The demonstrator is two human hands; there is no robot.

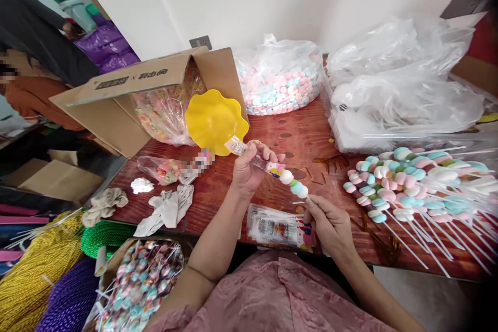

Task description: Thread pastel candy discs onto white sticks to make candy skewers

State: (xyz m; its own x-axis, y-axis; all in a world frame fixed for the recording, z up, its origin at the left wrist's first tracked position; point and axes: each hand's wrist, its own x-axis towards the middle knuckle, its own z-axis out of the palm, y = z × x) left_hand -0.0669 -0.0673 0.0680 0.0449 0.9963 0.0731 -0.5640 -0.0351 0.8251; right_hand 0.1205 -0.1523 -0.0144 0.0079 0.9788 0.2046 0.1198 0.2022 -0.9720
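My left hand (251, 168) pinches a small see-through printed wrapper bag (235, 145), its fingers curled round it. My right hand (329, 220) is closed at the stick end of a marshmallow skewer (298, 188), whose pink, white, green and blue pieces point up toward the left hand. The skewer's tip meets the printed end of the bag; how far it is inside, I cannot tell. Below, between my hands, lies a stack of flat printed wrapper bags (278, 225) at the table's front edge. A big pile of marshmallow skewers (408, 181) lies right of my right hand.
Behind my left hand stand a yellow scalloped bowl (216, 122) and a cardboard box (155, 78) of bagged candy. A bag of small marshmallows (280, 80) and a plastic-covered tray (389, 98) line the wall. Crumpled gloves (167, 207) lie left; wrapped skewers fill a box (136, 285) below. People are far left.
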